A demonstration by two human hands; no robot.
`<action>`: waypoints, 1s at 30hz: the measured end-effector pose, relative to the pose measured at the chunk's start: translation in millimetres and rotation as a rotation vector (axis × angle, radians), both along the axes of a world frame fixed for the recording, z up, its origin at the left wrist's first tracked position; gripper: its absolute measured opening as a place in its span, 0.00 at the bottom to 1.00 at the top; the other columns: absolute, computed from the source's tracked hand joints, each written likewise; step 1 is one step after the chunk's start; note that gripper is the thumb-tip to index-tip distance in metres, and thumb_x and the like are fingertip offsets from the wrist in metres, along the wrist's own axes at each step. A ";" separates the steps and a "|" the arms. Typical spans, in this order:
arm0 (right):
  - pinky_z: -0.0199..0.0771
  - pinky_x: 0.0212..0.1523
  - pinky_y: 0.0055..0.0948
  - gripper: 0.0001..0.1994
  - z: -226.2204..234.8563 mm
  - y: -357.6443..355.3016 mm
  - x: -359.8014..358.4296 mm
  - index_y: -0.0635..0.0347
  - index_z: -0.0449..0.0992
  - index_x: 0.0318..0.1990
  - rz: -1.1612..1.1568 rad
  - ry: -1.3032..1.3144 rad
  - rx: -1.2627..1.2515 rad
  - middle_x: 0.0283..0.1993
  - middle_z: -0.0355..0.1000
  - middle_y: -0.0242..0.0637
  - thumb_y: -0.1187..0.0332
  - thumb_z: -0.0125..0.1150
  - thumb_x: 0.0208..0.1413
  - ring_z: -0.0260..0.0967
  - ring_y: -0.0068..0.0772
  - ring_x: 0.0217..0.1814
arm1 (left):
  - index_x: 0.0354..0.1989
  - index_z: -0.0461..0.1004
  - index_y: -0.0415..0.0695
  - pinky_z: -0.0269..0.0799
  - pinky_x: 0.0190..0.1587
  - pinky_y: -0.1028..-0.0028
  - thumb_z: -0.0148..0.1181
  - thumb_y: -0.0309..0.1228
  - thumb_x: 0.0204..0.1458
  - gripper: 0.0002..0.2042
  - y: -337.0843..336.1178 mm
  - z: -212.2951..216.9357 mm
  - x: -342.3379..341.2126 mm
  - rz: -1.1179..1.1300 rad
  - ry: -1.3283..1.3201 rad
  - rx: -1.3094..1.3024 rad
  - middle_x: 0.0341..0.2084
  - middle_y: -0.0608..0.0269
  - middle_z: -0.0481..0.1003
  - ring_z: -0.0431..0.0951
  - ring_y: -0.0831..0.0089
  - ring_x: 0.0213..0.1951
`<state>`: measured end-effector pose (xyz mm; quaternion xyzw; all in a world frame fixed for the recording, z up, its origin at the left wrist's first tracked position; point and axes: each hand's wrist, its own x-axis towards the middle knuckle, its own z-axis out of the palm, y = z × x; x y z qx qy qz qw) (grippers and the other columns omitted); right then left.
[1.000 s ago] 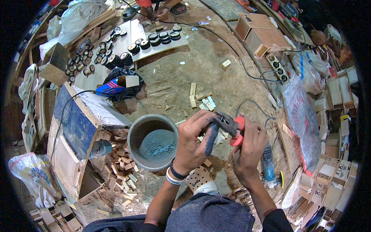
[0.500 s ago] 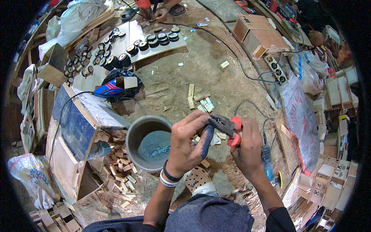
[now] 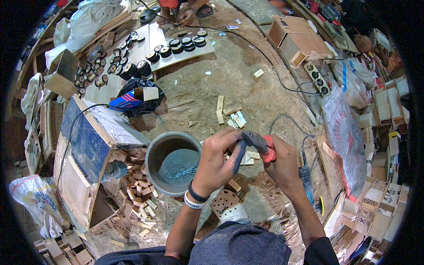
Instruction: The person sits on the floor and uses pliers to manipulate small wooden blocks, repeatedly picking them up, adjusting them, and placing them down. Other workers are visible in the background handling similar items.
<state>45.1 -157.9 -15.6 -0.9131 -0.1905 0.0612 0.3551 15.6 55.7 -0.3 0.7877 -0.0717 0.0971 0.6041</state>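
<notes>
The pliers (image 3: 254,139) were in mid-air, the right grip (image 3: 282,160) closed round their red handles (image 3: 269,153). The left grip (image 3: 216,154) was narrow, up against the nose end; its fingers covered that spot, so whether they pinched anything could not be told. Lettering ran round the white wristband (image 3: 193,203) above it. Just left, a grey tub (image 3: 153,161) held a tangle of thin wires (image 3: 185,171). Farther out, the sack (image 3: 346,132) at right bore faint red print, hard to read; boxes (image 3: 391,198) below carried black markings, the blue box (image 3: 128,101) red stripes. The top edge cut off another person (image 3: 187,17).
</notes>
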 end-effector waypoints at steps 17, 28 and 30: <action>0.68 0.47 0.46 0.25 -3.5 3.8 -12.1 0.60 0.72 0.55 -0.062 -0.397 -0.108 0.47 0.73 0.44 0.78 0.66 0.44 0.71 0.52 0.49 | 0.36 0.79 0.34 0.65 0.27 0.75 0.62 0.32 0.60 0.11 1.2 2.4 -3.7 -0.074 0.072 -0.207 0.25 0.63 0.73 0.72 0.76 0.25; 0.70 0.40 0.44 0.15 0.6 -4.4 -16.7 0.63 0.70 0.44 0.003 -0.230 -0.010 0.36 0.70 0.45 0.77 0.65 0.48 0.70 0.53 0.40 | 0.39 0.77 0.33 0.68 0.29 0.70 0.59 0.24 0.54 0.08 5.1 6.4 -3.9 -0.195 0.080 -0.217 0.27 0.54 0.73 0.74 0.66 0.26; 0.71 0.40 0.44 0.15 -0.1 -5.3 -16.7 0.64 0.70 0.45 0.012 -0.260 -0.018 0.37 0.70 0.47 0.78 0.64 0.49 0.70 0.53 0.41 | 0.39 0.77 0.33 0.70 0.30 0.70 0.60 0.22 0.52 0.08 2.6 6.4 -5.0 -0.134 0.010 -0.194 0.28 0.53 0.74 0.75 0.65 0.26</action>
